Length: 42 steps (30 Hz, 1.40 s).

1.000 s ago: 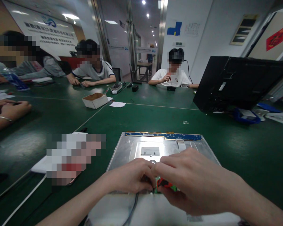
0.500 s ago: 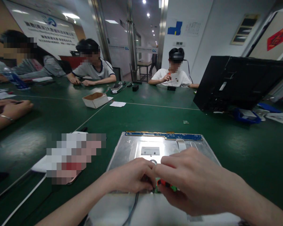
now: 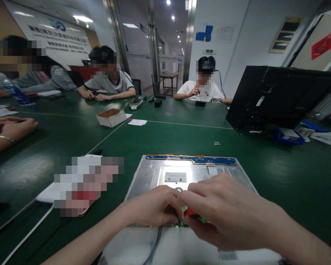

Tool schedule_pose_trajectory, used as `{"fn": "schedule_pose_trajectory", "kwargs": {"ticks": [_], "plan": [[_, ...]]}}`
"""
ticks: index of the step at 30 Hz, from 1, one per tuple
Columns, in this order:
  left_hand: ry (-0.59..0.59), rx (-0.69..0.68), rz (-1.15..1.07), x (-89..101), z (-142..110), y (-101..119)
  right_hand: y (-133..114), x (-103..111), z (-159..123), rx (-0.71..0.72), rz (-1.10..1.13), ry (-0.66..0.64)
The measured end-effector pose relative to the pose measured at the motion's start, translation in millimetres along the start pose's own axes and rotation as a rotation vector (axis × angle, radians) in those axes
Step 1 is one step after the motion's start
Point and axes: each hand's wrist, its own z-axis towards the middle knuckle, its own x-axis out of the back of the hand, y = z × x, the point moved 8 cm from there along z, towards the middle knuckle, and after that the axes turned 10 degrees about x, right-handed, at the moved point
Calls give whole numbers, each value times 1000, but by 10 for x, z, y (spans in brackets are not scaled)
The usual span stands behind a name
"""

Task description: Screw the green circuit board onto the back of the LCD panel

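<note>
Left hand [image 3: 157, 206]: fingers curled together, tips low on the near edge of the silver metal flat panel [image 3: 145, 180]; whether anything is pinched in them cannot be told.

Right hand [image 3: 223, 213]: thumb and fingers clamped on a red, black and green tool handle [image 3: 191, 213], mostly hidden by the palm; knuckles beside the left fingertips.

Silver panel: lying flat under and beyond both hands; white label [image 3: 175, 177] beyond the fingertips, narrow blue circuit strip [image 3: 217, 160] along the far edge.

Small green circuit board [image 3: 182, 221]: between the two hands, partly covered.

Dark grey cable [image 3: 156, 243]: running from beneath the left hand toward the wearer.

Open white cardboard box [image 3: 111, 119]: well beyond the left hand.

Large black display housing [image 3: 287, 95]: beyond the right hand, to its right.
</note>
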Motion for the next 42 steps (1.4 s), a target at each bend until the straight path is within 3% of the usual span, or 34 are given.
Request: {"fn": "schedule_pose_trajectory", "kwargs": {"ticks": [5, 13, 21, 42], "plan": [[3, -1, 13, -13, -4, -9, -27, -2, -6, 6, 71, -29], [-2, -10, -11, -13, 9, 2, -7, 13, -8, 27, -29, 16], [-3, -3, -19, -8, -5, -5, -14, 14, 2, 9, 51, 3], [-3, 11, -19, -30, -5, -25, -16, 8, -11, 33, 2, -6]]}}
